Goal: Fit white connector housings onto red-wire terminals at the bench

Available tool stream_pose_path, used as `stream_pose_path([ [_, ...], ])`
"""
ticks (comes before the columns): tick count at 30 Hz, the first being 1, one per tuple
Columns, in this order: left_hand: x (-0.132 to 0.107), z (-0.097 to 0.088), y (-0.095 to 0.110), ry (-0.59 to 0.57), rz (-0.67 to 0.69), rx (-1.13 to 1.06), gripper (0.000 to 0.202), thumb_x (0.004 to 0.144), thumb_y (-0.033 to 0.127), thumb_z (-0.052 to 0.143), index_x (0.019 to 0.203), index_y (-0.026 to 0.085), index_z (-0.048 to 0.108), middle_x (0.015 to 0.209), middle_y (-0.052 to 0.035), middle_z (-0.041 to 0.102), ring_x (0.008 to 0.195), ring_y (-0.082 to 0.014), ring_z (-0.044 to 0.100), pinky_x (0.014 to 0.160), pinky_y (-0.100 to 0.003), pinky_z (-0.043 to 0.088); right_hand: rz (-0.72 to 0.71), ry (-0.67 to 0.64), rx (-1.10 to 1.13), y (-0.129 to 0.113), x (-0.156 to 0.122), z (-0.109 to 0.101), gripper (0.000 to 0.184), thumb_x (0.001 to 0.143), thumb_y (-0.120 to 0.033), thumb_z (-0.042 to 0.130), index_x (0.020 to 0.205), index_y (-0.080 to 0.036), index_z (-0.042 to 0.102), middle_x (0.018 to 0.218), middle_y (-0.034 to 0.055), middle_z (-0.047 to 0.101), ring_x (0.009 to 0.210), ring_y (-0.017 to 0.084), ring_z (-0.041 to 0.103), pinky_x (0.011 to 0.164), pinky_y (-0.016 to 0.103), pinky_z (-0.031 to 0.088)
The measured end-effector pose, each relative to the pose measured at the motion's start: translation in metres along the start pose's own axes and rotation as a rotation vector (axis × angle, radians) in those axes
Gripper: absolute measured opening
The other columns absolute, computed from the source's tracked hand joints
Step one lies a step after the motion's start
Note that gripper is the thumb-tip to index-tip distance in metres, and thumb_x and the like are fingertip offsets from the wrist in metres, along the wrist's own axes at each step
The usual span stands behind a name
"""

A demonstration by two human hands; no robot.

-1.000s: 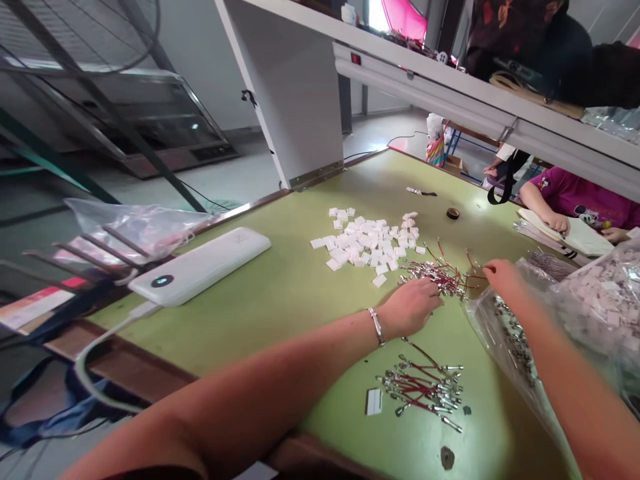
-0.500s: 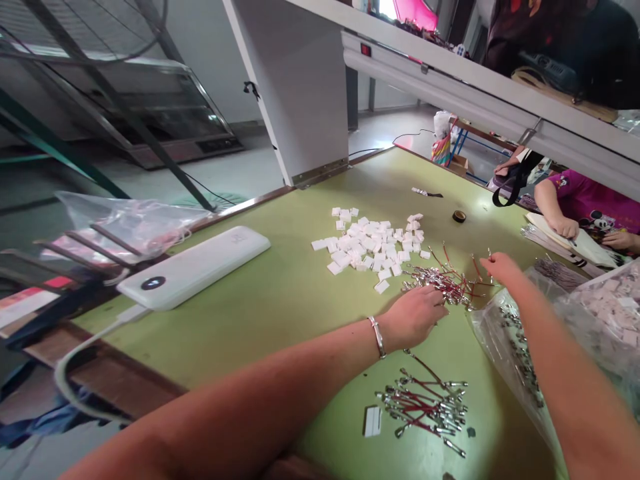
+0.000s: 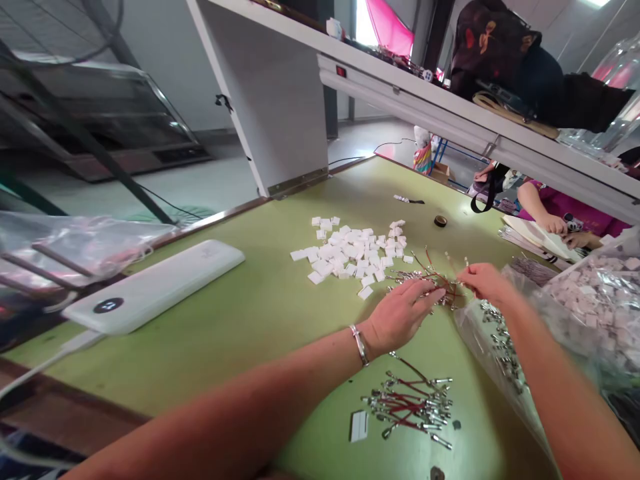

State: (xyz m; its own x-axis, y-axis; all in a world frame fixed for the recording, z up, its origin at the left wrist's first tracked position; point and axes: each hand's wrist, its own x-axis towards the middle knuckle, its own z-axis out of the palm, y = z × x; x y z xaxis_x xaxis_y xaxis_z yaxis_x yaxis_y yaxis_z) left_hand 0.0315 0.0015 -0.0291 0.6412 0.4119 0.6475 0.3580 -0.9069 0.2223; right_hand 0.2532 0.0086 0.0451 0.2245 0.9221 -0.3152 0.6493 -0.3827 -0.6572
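Observation:
My left hand (image 3: pixel 400 313), with a silver bracelet at the wrist, reaches over a heap of short red wires with metal terminals (image 3: pixel 453 293). Its fingers are stretched out and a gap shows at the thumb; the fingertips partly cover the heap. My right hand (image 3: pixel 485 281) is at the heap's right side, its thumb and forefinger pinched on a short terminal wire (image 3: pixel 466 261) whose end sticks up. Closer to me lies a second bunch of red terminal wires (image 3: pixel 415 403), beside a single white plastic piece (image 3: pixel 359 425). Many small white plastic housings (image 3: pixel 347 252) are spread beyond my left hand.
A white power bank (image 3: pixel 160 287) with a cable lies at the left. Clear bags hold metal terminals (image 3: pixel 503 343) and white pieces (image 3: pixel 595 300) on the right. A tape roll (image 3: pixel 440 221) lies farther back, under a shelf (image 3: pixel 425 110). Another person's hands (image 3: pixel 555 223) work at far right.
My right hand has moved left toward my left hand, bringing the pinched wire with it. My left hand stays over the heap. The whole view has shifted to the right.

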Motion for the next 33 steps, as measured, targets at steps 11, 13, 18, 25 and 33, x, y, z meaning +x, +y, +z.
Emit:
stream_pose_path([
  [11, -0.003, -0.008, 0.034, -0.334, 0.156, 0.066, 0.079, 0.076, 0.004, 0.045, 0.148, 0.018, 0.017, 0.121, -0.0149, 0.055, 0.085, -0.0203, 0.059, 0.074, -0.033, 0.049, 0.058, -0.243, 0.561, 0.014, -0.098, 0.055, 0.04, 0.059, -0.05, 0.071, 0.056, -0.02, 0.044, 0.043, -0.009, 0.041, 0.036, 0.003, 0.022, 0.035, 0.018, 0.014],
  [13, -0.001, -0.009, 0.036, -0.407, 0.098, 0.051, 0.07, 0.079, 0.005, 0.046, 0.145, 0.019, 0.029, 0.109, -0.0112, 0.059, 0.077, -0.018, 0.059, 0.066, -0.029, 0.048, 0.054, -0.185, 0.628, 0.02, -0.103, 0.052, 0.038, 0.06, -0.05, 0.072, 0.062, -0.019, 0.05, 0.048, -0.008, 0.044, 0.038, 0.003, 0.026, 0.036, 0.018, 0.017],
  [18, 0.007, -0.01, 0.034, -0.282, -0.318, -0.302, 0.03, 0.098, 0.027, 0.036, 0.111, 0.018, 0.062, 0.094, -0.006, 0.063, 0.076, -0.0152, 0.059, 0.067, -0.027, 0.048, -0.035, -0.073, 0.675, 0.031, -0.116, 0.049, 0.041, 0.066, -0.052, 0.07, 0.086, -0.017, 0.063, 0.066, -0.002, 0.057, 0.05, 0.007, 0.046, 0.046, 0.022, 0.038],
  [25, 0.004, -0.004, 0.038, -0.286, -0.638, -0.916, 0.032, 0.097, 0.033, 0.04, 0.087, 0.014, 0.064, 0.07, 0.0006, 0.058, 0.054, -0.008, 0.044, 0.05, -0.02, 0.039, -0.137, 0.02, 0.409, 0.03, -0.122, 0.08, 0.041, 0.076, -0.059, 0.06, 0.072, -0.019, 0.064, 0.054, -0.0015, 0.058, 0.04, 0.01, 0.045, 0.04, 0.025, 0.039],
  [33, 0.002, -0.003, 0.049, -0.303, -0.663, -1.252, 0.024, 0.094, 0.033, 0.047, 0.092, 0.015, 0.064, 0.073, 0.0001, 0.058, 0.055, -0.0078, 0.055, 0.052, -0.021, 0.047, -0.161, 0.038, 0.478, 0.034, -0.118, 0.093, 0.048, 0.07, -0.068, 0.063, 0.066, -0.02, 0.061, 0.054, 0.0008, 0.06, 0.044, 0.014, 0.052, 0.043, 0.028, 0.045],
])
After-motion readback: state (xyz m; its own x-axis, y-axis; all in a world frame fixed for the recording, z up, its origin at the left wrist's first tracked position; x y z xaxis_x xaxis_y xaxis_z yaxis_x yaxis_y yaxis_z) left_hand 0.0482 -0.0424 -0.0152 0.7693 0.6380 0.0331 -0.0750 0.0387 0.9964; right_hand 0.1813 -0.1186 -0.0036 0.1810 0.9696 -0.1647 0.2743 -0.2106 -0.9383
